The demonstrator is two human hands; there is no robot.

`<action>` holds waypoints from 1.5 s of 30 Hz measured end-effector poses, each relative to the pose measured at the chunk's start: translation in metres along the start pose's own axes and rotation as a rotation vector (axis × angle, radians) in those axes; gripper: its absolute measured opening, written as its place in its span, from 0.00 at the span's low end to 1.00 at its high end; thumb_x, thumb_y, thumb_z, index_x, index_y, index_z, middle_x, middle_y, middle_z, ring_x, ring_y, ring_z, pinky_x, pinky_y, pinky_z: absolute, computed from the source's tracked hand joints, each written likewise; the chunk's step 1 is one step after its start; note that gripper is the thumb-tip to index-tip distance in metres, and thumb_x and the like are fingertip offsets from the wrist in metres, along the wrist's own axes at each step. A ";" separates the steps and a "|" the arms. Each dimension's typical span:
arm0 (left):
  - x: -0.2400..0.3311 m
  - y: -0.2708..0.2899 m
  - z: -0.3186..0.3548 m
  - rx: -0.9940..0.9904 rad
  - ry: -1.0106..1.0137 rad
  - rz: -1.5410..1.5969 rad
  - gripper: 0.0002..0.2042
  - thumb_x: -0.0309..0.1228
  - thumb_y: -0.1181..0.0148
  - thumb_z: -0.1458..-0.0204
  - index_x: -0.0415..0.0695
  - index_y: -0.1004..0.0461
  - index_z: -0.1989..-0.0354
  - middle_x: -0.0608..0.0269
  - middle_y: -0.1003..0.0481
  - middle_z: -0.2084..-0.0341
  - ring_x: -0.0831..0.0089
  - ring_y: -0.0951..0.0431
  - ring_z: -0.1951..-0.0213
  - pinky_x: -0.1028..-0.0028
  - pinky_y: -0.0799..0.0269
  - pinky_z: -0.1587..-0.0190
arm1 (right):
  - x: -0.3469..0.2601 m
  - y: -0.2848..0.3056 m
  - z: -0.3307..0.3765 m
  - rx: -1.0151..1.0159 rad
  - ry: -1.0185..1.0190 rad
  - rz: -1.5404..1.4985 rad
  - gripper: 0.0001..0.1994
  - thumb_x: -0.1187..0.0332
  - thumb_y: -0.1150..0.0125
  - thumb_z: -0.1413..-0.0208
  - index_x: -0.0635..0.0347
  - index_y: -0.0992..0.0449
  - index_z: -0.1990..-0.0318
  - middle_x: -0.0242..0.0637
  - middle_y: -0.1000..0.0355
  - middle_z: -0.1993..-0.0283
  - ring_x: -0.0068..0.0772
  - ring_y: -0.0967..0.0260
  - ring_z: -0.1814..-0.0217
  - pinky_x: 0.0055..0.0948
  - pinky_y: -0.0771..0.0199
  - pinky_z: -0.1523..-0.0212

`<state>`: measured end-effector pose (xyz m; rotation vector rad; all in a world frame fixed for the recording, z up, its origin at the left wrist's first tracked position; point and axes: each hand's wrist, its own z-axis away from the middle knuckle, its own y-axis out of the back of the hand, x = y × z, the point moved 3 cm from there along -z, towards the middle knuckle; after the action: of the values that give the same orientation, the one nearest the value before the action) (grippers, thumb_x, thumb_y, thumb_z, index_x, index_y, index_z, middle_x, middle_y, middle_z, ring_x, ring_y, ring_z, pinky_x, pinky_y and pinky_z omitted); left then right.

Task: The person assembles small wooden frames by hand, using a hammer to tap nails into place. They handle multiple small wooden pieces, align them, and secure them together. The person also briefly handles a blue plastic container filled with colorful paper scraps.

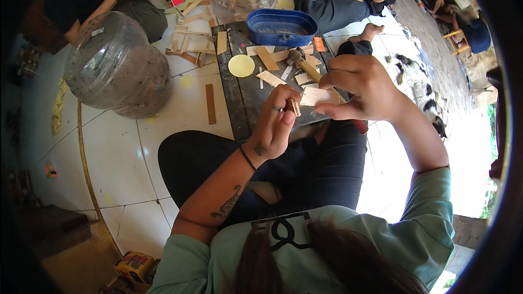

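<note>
Grip on the left hand (272, 125) is closed around a small wood block (295, 107), with just one end poking out past the thumb and curled fingers, facing right. Most of the block is buried in the fist, so I can't really call its long axis. Going right, a pale wood piece (318, 96) sits just beyond that end, over the dark counter (231, 84), its long axis running roughly left to right. Can't tell if the two bits of wood actually touch. Right hand (368, 87) is the nearer one to the pale piece: it reaches in from the right, forefinger on the far side, thumb on the near side. Kinda looks like a pinch, but the contact isn't clear, so I can't tell whether that grip is really closed on it.

Looks-wise, the block is brownish with a rough, lighter end. The pale one is flat, light tan, a bit grainy, cut pretty straight at its left edge, and its right end gets muddled by the fingers.
</note>
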<state>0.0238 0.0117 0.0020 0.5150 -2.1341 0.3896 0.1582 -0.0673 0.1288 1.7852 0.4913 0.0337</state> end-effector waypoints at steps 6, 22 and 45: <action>-0.001 0.001 -0.001 -0.011 -0.034 0.043 0.17 0.42 0.61 0.40 0.38 0.38 0.60 0.57 0.37 0.70 0.70 0.39 0.70 0.72 0.41 0.63 | -0.010 0.005 -0.005 0.017 0.109 0.073 0.16 0.60 0.29 0.62 0.62 0.25 0.69 0.36 0.32 0.72 0.38 0.30 0.72 0.32 0.31 0.73; -0.005 -0.002 0.000 -0.036 0.001 0.082 0.18 0.42 0.59 0.40 0.37 0.39 0.53 0.59 0.38 0.68 0.72 0.40 0.69 0.73 0.42 0.63 | -0.015 0.008 -0.034 -0.339 0.396 0.367 0.16 0.59 0.42 0.48 0.63 0.28 0.58 0.36 0.31 0.65 0.37 0.29 0.61 0.32 0.26 0.61; -0.005 -0.007 0.002 0.037 -0.090 -0.138 0.22 0.45 0.55 0.43 0.36 0.39 0.54 0.54 0.38 0.69 0.61 0.37 0.67 0.65 0.41 0.61 | -0.019 0.003 -0.045 -0.424 0.496 0.543 0.10 0.64 0.44 0.49 0.62 0.28 0.66 0.32 0.33 0.72 0.29 0.29 0.68 0.25 0.26 0.67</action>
<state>0.0280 0.0060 -0.0025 0.7080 -2.1658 0.3341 0.1293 -0.0331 0.1482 1.4326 0.2997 0.9092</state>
